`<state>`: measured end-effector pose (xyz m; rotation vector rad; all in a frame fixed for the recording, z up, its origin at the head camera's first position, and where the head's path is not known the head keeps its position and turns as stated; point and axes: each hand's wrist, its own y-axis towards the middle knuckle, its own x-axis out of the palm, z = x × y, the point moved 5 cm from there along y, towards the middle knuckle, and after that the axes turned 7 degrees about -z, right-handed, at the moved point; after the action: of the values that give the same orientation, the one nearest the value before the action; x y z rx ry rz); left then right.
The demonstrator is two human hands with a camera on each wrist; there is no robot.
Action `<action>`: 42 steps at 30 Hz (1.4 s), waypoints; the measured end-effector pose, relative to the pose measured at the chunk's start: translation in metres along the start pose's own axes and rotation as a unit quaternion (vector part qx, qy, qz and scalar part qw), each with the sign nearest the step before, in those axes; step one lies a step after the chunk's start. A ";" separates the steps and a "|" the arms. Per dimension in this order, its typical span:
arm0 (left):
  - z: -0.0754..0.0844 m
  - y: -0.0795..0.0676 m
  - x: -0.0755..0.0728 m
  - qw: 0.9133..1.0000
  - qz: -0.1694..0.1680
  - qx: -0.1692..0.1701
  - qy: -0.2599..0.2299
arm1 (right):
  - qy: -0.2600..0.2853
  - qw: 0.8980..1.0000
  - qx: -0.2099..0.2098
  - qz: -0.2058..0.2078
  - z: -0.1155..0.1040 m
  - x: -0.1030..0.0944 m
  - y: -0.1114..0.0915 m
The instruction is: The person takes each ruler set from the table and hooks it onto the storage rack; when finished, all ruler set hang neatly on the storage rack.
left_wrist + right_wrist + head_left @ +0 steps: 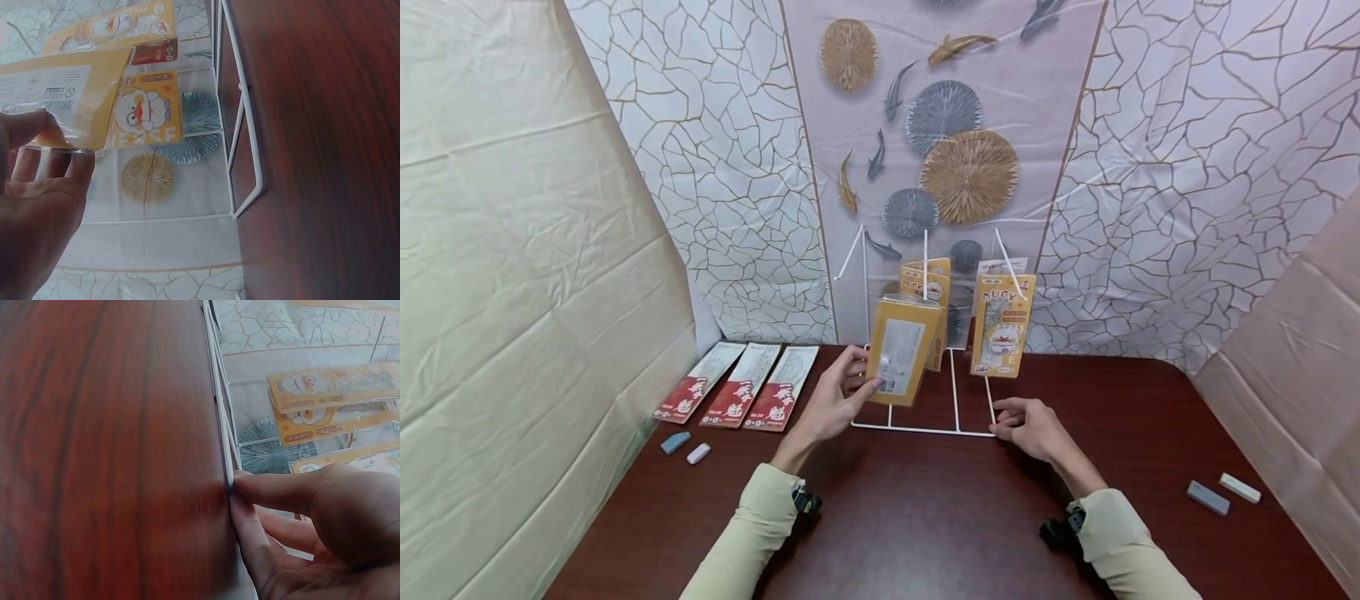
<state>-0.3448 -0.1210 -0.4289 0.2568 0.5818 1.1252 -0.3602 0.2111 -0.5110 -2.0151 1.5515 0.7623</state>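
My left hand pinches a yellow card pack in clear plastic by its lower left edge, thumb on the labelled back, which faces me. The pack's top edge is close by the tip of the middle hook of a white wire display rack. Behind it, duck-print yellow packs hang on that hook, partly hidden. Another duck pack hangs from the right hook, with more behind it. Thumb and fingers of my right hand pinch the front right corner of the rack's base wire, as the right wrist view shows.
On the left of the dark wooden table lie three red-and-white packs, with a small blue block and a white one. A grey-blue block and a pale one lie at the right. Patterned cloth hangs behind.
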 end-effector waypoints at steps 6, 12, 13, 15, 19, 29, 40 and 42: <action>0.004 0.004 0.008 1.000 -0.006 0.002 -0.002 | -0.002 1.000 -0.003 0.003 0.000 -0.001 -0.001; -0.014 0.007 0.011 1.000 -0.011 -0.010 -0.007 | 0.000 1.000 -0.004 0.007 0.000 -0.001 -0.001; -0.017 0.007 0.011 1.000 -0.011 -0.010 -0.007 | 0.000 1.000 -0.004 0.008 0.000 0.000 -0.001; -0.020 0.007 0.011 1.000 -0.013 -0.005 -0.003 | 0.000 1.000 -0.005 0.008 0.000 0.000 -0.001; -0.025 0.006 0.013 1.000 -0.019 -0.003 -0.002 | 0.002 1.000 -0.004 0.007 0.001 -0.001 -0.001; -0.040 0.012 0.020 0.999 -0.010 -0.037 -0.013 | 0.000 1.000 0.002 0.005 0.000 -0.001 -0.001; -0.052 0.028 0.025 0.999 0.018 -0.039 -0.010 | 0.003 1.000 0.013 -0.005 -0.003 -0.001 -0.004; -0.055 0.031 0.026 0.999 0.023 -0.041 -0.015 | 0.004 1.000 0.014 -0.006 -0.002 -0.001 -0.004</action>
<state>-0.3915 -0.0892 -0.4673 0.2170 0.5039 1.1846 -0.3559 0.2113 -0.5083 -2.0072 1.5449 0.7263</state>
